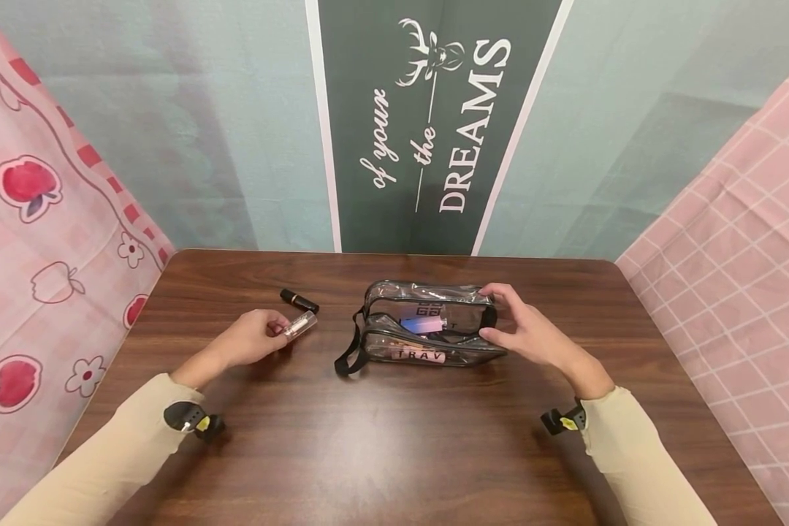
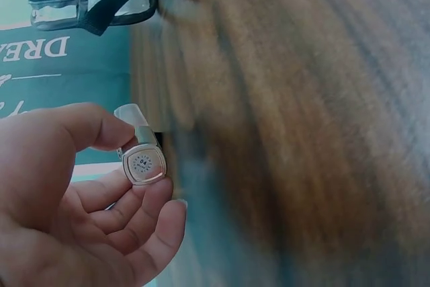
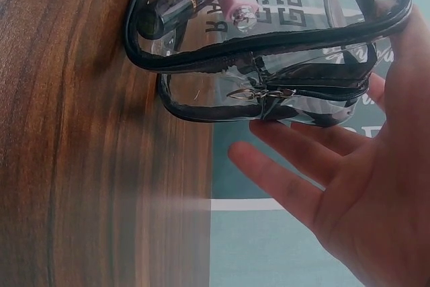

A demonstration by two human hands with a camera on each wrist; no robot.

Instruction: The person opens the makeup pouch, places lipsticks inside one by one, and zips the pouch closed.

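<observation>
My left hand (image 1: 253,337) pinches a clear-capped lipstick tube (image 1: 300,326) between thumb and fingers, just above the table. Its squarish end, printed with a small label, faces the left wrist camera. A clear toiletry bag (image 1: 378,349) with black trim stands unzipped to the right. At the bag's right end, my right hand (image 1: 532,329) grips it, thumb at the near edge and fingers at the far edge. Inside lie a blue-to-pink tube (image 1: 424,324) and a black tube with a gold band (image 3: 181,8). Other contents are partly hidden.
A black lipstick (image 1: 299,300) with a gold band lies on the brown wooden table (image 1: 368,453), just beyond the left hand. The bag's black strap loop (image 1: 350,361) sticks out leftward. Printed cloths hang behind the table and at both sides.
</observation>
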